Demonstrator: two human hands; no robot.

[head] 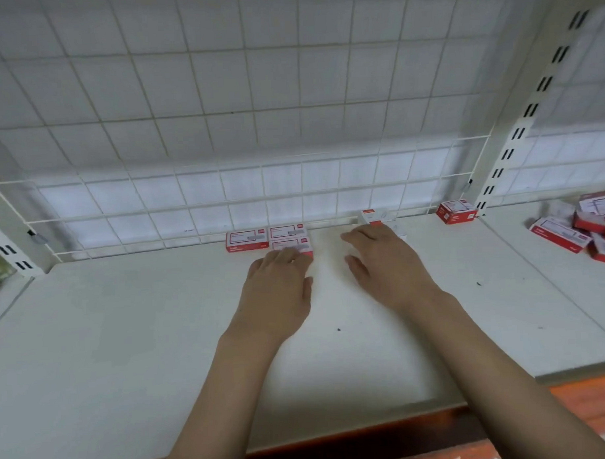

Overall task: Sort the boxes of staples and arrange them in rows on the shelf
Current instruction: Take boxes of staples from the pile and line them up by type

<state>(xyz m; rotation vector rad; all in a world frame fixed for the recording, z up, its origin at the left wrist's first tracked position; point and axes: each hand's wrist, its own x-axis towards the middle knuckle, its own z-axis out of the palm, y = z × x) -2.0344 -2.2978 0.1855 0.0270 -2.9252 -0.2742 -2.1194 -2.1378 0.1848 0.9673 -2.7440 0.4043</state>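
While three boxes (269, 239) sit in rows, left hand (279, 285) fingers press one, right hand (386, 260) hovers w/ fingers loose, pile (582, 231) unsorted.

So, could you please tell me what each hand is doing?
Left hand: open, fingertips on a staple box.
Right hand: open, holding nothing.

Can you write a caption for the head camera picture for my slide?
Left hand touches a staple box by the wire back of the white shelf, right hand beside it, loose boxes piled far right.
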